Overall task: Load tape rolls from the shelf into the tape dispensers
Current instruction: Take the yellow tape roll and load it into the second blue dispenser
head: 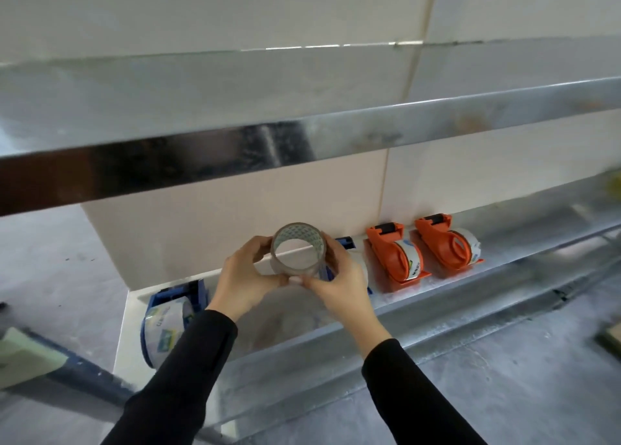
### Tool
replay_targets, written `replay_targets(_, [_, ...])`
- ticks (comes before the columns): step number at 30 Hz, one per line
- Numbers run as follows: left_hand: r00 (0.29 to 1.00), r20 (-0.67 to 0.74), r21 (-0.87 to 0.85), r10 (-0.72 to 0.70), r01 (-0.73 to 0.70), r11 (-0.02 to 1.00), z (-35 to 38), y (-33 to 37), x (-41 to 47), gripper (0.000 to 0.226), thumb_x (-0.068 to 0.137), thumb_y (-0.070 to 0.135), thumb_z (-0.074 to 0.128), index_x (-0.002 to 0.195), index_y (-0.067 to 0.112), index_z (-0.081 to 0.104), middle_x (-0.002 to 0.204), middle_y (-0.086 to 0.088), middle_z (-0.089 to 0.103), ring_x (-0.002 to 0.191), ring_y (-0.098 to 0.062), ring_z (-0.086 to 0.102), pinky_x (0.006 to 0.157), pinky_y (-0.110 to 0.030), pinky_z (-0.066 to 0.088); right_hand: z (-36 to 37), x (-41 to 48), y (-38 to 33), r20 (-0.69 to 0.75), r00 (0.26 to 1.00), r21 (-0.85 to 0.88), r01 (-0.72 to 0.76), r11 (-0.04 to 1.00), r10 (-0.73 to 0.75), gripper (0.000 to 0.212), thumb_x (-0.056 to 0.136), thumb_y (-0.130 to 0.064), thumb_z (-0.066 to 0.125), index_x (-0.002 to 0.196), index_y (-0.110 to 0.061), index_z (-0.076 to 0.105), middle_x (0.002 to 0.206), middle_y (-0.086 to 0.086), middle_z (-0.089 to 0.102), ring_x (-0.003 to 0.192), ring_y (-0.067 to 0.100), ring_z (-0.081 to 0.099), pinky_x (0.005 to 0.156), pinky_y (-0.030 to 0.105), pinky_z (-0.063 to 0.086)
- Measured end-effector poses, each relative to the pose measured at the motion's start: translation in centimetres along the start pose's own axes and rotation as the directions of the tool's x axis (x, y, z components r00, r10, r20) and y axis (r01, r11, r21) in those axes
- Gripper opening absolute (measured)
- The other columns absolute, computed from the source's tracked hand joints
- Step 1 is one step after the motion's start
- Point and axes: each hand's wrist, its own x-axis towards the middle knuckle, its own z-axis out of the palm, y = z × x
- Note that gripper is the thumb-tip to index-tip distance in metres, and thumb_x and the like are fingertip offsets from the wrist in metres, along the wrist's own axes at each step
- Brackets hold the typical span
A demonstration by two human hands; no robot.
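Both forearms, in black sleeves, extend forward and converge. The left hand (243, 281) and the right hand (341, 285) face each other, fingers curled, thumbs nearly meeting below, together gripping a clear tape roll (297, 249) held upright between them.

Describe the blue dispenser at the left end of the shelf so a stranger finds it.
On the lower metal shelf, go left past both hands. The blue dispenser stands alone at the shelf's left end, already holding tape, unlike the two orange dispensers on the right.
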Motion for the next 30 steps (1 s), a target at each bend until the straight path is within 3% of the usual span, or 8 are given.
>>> replay_targets(3, [0.998,0.045,-0.022,0.039,-0.038,0.999,0.8,2.9,0.0,0.054,0.054,0.024,0.09,0.098,0.028,0.059,0.089,0.019,0.062,0.089,-0.005,0.058,0.066,-0.005,0.039,-2.8,-0.8,-1.7,-0.054,0.998,0.014,0.016,1.0,-0.015,0.09,0.056,-0.028,0.09,0.136,-0.014,0.05,0.124,-0.005,0.062,0.118,0.005,0.057,0.1,0.02,0.046])
replay_targets(6, [0.992,0.098,-0.027,0.079,-0.077,0.997,2.4,6.0,0.2,0.056,0.05,0.032,0.092,0.097,0.029,0.061,0.092,0.019,0.063,0.093,-0.007,0.058,0.073,-0.015,0.042,-6.0,-1.5,-3.2,-0.111,0.993,-0.019,0.027,0.999,-0.029,0.096,0.051,-0.043,0.085,0.136,-0.016,0.05,0.124,-0.007,0.063,0.117,0.004,0.057,0.1,0.025,0.048])
replay_targets(10, [0.971,0.176,-0.053,0.161,-0.154,0.987,5.3,10.4,0.6,0.056,0.049,0.03,0.093,0.095,0.024,0.063,0.091,0.013,0.065,0.085,0.001,0.059,0.069,-0.001,0.041,-11.2,-2.7,-4.3,-0.212,0.977,-0.049,0.02,0.999,-0.03,0.078,0.061,-0.02,0.088,0.131,-0.016,0.055,0.119,-0.006,0.066,0.111,0.003,0.061,0.096,0.024,0.051])
replay_targets(14, [0.938,0.261,-0.142,0.228,-0.196,0.97,9.6,14.5,0.5,0.055,0.048,0.023,0.094,0.095,0.024,0.065,0.089,0.017,0.068,0.08,0.015,0.061,0.069,0.001,0.041,-16.9,-4.5,-4.7,-0.291,0.956,-0.053,0.003,0.999,-0.018,0.08,0.057,-0.022,0.09,0.13,-0.023,0.056,0.12,-0.007,0.066,0.114,0.006,0.06,0.098,0.03,0.05])
replay_targets(19, [0.889,0.334,-0.205,0.314,-0.257,0.944,16.4,20.0,-0.3,0.052,0.047,0.019,0.091,0.09,0.032,0.064,0.083,0.022,0.069,0.082,0.008,0.064,0.073,-0.005,0.046,-25.1,-7.2,-4.8,-0.406,0.913,-0.048,0.004,0.999,-0.023,0.073,0.056,-0.009,0.09,0.116,-0.035,0.058,0.107,-0.019,0.067,0.101,-0.01,0.061,0.084,0.009,0.046])
replay_targets(22, [0.857,0.38,-0.236,0.349,-0.275,0.932,20.6,23.9,-1.2,0.062,0.037,0.04,0.083,0.095,0.024,0.067,0.09,0.015,0.071,0.088,0.001,0.066,0.079,-0.016,0.049,-30.4,-8.7,-4.4,-0.454,0.891,-0.039,0.001,0.999,-0.019,0.081,0.056,-0.012,0.091,0.129,-0.022,0.057,0.118,-0.012,0.066,0.111,-0.005,0.059,0.094,0.014,0.047])
replay_targets(26, [0.814,0.44,-0.262,0.379,-0.288,0.921,26.3,29.0,-2.5,0.054,0.046,0.02,0.094,0.092,0.022,0.065,0.089,0.016,0.068,0.078,0.017,0.06,0.071,0.001,0.04,-37.5,-10.4,-4.1,-0.497,0.867,-0.048,-0.001,0.999,-0.023,0.085,0.059,-0.012,0.089,0.136,-0.019,0.052,0.125,-0.007,0.064,0.118,0.002,0.057,0.101,0.022,0.046])
replay_targets(30, [0.781,0.46,-0.266,0.423,-0.334,0.904,31.6,33.0,-3.1,0.059,0.042,0.034,0.093,0.093,0.021,0.067,0.092,0.011,0.071,0.085,0.007,0.063,0.076,-0.005,0.044,-44.0,-12.1,-3.6,-0.542,0.84,-0.081,-0.002,0.997,-0.042,0.082,0.059,-0.014,0.089,0.134,-0.02,0.055,0.124,-0.009,0.065,0.116,-0.001,0.058,0.102,0.021,0.046])
